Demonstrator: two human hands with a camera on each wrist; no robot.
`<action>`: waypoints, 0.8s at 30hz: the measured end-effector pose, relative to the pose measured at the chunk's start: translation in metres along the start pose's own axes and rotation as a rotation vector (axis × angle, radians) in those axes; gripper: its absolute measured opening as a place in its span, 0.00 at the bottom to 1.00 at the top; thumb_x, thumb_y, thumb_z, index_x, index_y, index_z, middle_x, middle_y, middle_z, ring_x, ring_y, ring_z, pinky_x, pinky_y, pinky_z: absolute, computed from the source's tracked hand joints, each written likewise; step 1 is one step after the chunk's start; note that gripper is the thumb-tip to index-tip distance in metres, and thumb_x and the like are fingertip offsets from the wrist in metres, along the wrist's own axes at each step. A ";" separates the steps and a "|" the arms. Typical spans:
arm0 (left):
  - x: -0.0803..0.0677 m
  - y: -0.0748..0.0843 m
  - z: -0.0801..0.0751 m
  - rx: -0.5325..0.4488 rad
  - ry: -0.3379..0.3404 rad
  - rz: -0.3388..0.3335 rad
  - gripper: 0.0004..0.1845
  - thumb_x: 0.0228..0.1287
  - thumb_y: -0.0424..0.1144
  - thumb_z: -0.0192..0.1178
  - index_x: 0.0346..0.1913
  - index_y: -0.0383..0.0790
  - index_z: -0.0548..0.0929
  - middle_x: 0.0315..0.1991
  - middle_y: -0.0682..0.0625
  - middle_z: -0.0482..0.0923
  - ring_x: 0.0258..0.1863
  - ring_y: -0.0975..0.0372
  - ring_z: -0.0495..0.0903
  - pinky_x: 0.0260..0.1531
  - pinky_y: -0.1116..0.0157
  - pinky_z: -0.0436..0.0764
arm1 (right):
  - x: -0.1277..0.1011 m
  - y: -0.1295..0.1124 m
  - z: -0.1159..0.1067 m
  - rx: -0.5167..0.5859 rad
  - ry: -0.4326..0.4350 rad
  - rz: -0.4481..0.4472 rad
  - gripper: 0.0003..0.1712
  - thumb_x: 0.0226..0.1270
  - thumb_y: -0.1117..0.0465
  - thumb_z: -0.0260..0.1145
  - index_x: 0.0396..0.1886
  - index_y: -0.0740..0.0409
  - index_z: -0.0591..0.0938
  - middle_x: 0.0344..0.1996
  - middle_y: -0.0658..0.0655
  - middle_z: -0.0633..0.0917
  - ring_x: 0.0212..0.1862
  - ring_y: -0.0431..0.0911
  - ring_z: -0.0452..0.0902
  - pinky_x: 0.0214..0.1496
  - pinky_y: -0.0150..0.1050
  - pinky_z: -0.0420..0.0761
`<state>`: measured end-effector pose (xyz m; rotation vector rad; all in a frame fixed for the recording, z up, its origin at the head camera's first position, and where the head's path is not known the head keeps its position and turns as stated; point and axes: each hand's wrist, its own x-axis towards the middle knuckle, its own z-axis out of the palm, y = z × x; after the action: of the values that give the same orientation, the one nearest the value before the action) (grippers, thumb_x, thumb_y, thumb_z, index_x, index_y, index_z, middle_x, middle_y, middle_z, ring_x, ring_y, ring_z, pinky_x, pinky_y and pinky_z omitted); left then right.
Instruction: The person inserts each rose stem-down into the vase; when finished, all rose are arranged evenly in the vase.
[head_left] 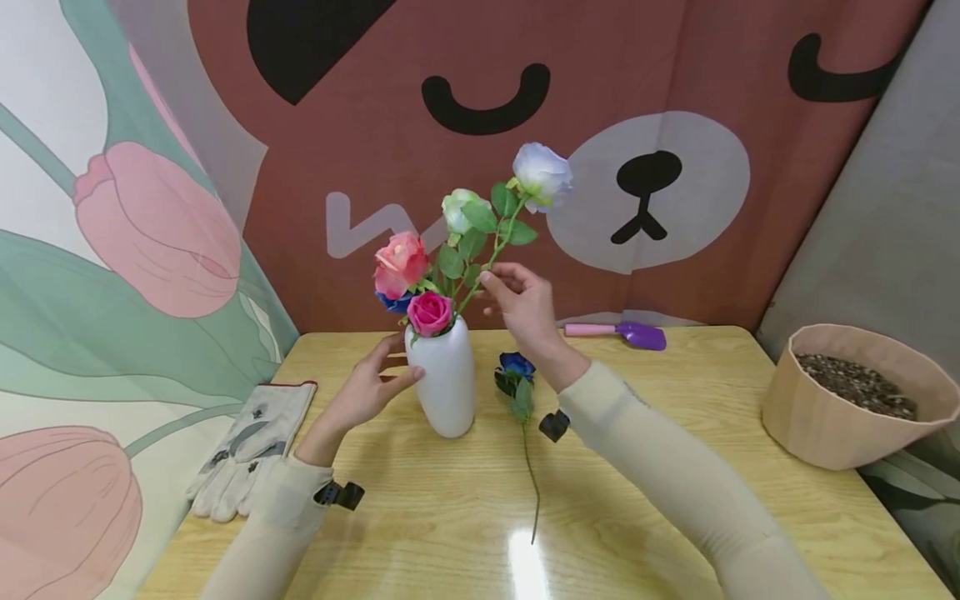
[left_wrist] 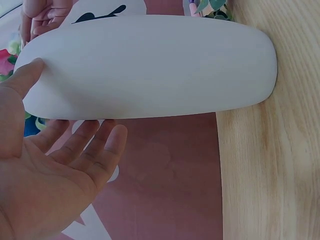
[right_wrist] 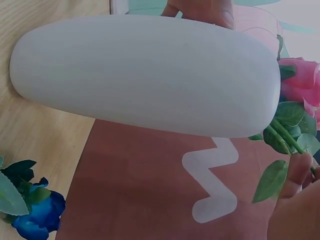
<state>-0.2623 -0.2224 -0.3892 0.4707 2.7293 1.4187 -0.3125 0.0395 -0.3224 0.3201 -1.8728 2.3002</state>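
A white vase (head_left: pixel 447 383) stands mid-table with a pink rose (head_left: pixel 401 262), a magenta rose (head_left: pixel 430 312) and a cream rose (head_left: pixel 459 208) in it. My left hand (head_left: pixel 396 360) is open beside the vase (left_wrist: pixel 150 65); its thumb (left_wrist: pixel 27 77) touches the vase's side. My right hand (head_left: pixel 491 287) pinches the stem of a pale lavender rose (head_left: pixel 542 173) just above the vase mouth, and its fingers (right_wrist: pixel 297 172) show at the leafy stems beside the vase (right_wrist: pixel 150 75). A blue rose (head_left: pixel 516 367) (right_wrist: pixel 42 212) lies on the table to the right of the vase.
Work gloves (head_left: pixel 251 446) lie at the table's left edge. A purple trowel (head_left: pixel 626 333) rests at the back. A beige pot of soil (head_left: pixel 855 392) stands at the right. The wooden table (head_left: pixel 675 533) meets a printed curtain behind.
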 end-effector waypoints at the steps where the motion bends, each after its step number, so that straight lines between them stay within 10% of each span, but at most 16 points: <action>1: 0.000 0.000 0.000 0.002 -0.002 -0.001 0.39 0.67 0.58 0.61 0.76 0.50 0.60 0.73 0.46 0.65 0.67 0.45 0.72 0.56 0.47 0.82 | 0.000 0.000 0.000 -0.001 -0.003 0.004 0.17 0.69 0.57 0.68 0.51 0.64 0.83 0.37 0.50 0.87 0.34 0.40 0.87 0.32 0.36 0.87; 8: 0.000 -0.001 -0.001 -0.006 -0.004 -0.004 0.39 0.67 0.59 0.62 0.76 0.51 0.60 0.72 0.46 0.66 0.67 0.45 0.72 0.56 0.47 0.82 | -0.001 0.000 0.004 -0.060 -0.038 0.027 0.15 0.70 0.57 0.68 0.50 0.61 0.84 0.43 0.54 0.88 0.42 0.51 0.89 0.41 0.49 0.88; 24: 0.001 0.001 0.002 0.000 0.006 0.018 0.38 0.68 0.57 0.62 0.75 0.49 0.62 0.72 0.45 0.66 0.67 0.44 0.72 0.57 0.45 0.81 | -0.004 0.005 0.011 -0.114 -0.068 0.055 0.14 0.69 0.53 0.68 0.48 0.56 0.83 0.38 0.53 0.86 0.35 0.41 0.86 0.31 0.36 0.86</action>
<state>-0.2628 -0.2198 -0.3893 0.4926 2.7365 1.4265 -0.3097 0.0278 -0.3261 0.3406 -2.0603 2.2316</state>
